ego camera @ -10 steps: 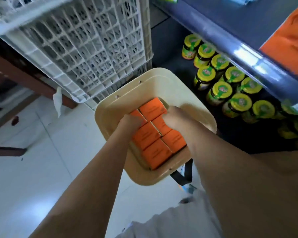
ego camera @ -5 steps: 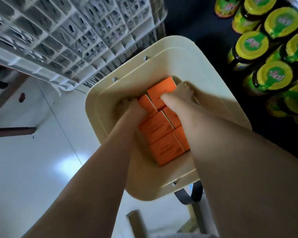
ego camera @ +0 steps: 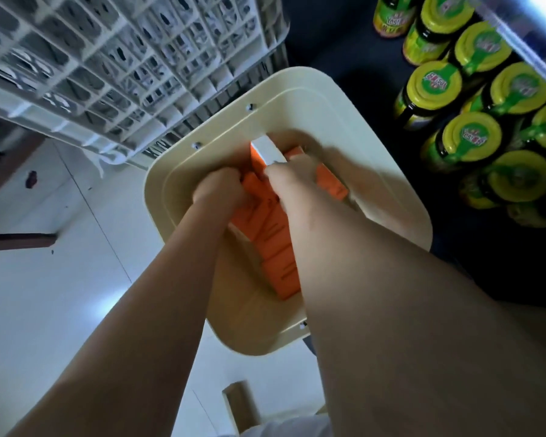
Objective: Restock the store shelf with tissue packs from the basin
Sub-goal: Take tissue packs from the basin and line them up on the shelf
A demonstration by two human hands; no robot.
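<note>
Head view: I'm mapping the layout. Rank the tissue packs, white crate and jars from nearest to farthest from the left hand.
1. Tissue packs: in the basin, gripped by the left hand.
2. White crate: just beyond the basin, upper left.
3. Jars: across the basin, far right.

Pretty clearly a small shop, seen from low down by the stock. The dark shelf (ego camera: pixel 344 42) on the right is packed with rows of identical jars (ego camera: pixel 434 85), all with the same yellow-green lids and label, lined up like retail goods. Just beside it there's a white plastic lattice crate (ego camera: pixel 123 58), a cream basin (ego camera: pixel 401 200) holding matching orange tissue packs (ego camera: pixel 278 257), and a plain pale tiled floor (ego camera: pixel 44 294).
</note>
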